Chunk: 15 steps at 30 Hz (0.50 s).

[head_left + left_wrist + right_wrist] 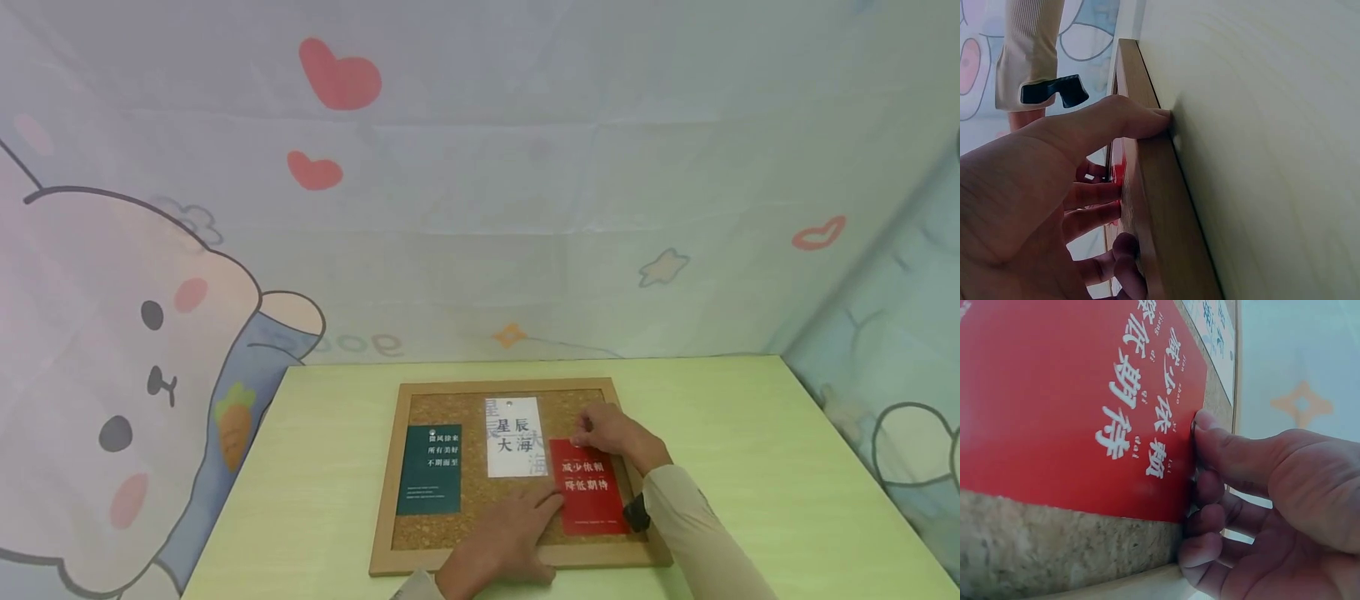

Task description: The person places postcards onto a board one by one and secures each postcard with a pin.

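A wood-framed cork board [472, 533] lies on the table with three cards on it. My right hand [611, 429] is at the top edge of the red card [592, 500], its thumb and fingers pinching a small thumbtack [1194, 428], mostly hidden by the fingertips. My left hand [510, 533] rests across the board's front edge. Its fingertips reach the red card's left edge, while the thumb [1141, 119] presses on the wooden frame [1172, 206]. The white card [513, 454] at the top middle has a round thumbtack [509, 404] at its top.
The dark green card [427, 483] at the board's left also bears a tack [432, 432]. Pale yellow-green tabletop [322, 467] surrounds the board. Behind the table hangs a printed cloth [465, 275]. A black device [637, 512] is strapped at my right wrist.
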Tool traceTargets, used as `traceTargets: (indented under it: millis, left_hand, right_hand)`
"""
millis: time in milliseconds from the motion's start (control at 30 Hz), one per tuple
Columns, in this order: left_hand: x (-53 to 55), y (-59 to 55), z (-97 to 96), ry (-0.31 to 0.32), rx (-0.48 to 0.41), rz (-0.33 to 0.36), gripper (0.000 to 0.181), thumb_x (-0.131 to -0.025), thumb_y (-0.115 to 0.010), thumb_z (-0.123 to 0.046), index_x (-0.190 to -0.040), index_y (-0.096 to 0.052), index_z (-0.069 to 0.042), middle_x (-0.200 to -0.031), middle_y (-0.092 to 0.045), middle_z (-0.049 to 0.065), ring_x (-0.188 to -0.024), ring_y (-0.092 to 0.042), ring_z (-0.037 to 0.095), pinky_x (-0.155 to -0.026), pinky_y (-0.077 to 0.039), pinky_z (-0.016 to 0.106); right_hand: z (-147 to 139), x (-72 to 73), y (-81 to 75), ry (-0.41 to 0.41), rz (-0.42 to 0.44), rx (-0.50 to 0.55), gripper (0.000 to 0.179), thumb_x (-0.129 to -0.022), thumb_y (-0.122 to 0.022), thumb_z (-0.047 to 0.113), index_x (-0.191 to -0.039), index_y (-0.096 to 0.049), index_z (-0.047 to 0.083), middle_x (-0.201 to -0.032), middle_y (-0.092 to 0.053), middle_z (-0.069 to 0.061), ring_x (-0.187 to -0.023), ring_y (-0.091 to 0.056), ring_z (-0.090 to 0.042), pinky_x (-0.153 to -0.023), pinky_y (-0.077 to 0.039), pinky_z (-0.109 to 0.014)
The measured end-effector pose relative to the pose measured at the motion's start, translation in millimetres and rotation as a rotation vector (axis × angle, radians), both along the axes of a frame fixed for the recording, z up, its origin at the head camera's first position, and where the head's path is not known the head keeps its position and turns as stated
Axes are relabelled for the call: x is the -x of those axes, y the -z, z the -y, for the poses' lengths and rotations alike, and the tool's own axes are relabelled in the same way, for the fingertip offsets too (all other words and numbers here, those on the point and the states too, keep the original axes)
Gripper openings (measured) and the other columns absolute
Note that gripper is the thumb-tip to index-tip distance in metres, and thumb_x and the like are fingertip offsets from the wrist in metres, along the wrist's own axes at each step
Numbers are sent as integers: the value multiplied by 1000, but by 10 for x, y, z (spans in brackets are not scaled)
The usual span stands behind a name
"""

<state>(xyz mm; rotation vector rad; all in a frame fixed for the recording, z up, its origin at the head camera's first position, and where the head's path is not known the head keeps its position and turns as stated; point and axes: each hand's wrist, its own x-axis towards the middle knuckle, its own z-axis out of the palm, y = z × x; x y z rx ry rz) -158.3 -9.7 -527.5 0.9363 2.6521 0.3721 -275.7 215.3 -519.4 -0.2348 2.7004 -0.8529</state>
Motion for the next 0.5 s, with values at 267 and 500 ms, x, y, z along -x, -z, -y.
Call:
traceTargets:
  millis: [267,500]
  left_hand:
    - [24,-5,53,17,-1,-16,92,-78,-86,-48,-157,-44,-24,-164,-36,-10,-146,-40,19,-106,-48,41]
    - [77,24,109,79,-99,-59,91,-82,-83,-57,-157,-45,-23,-162,-41,-5,-142,-47,20,-105,-49,40]
  right_hand:
    - [-52,28,76,-67,-65,66,18,-95,-76,18,-89,-62,9,-81,-59,-2,-75,-54,-18,-66,-48,-32]
    - [-132,-31,104,-120,-116,93,14,-97,-73,17,-96,-63,8,-86,-60,-1,-77,-56,-17,-70,-52,-34]
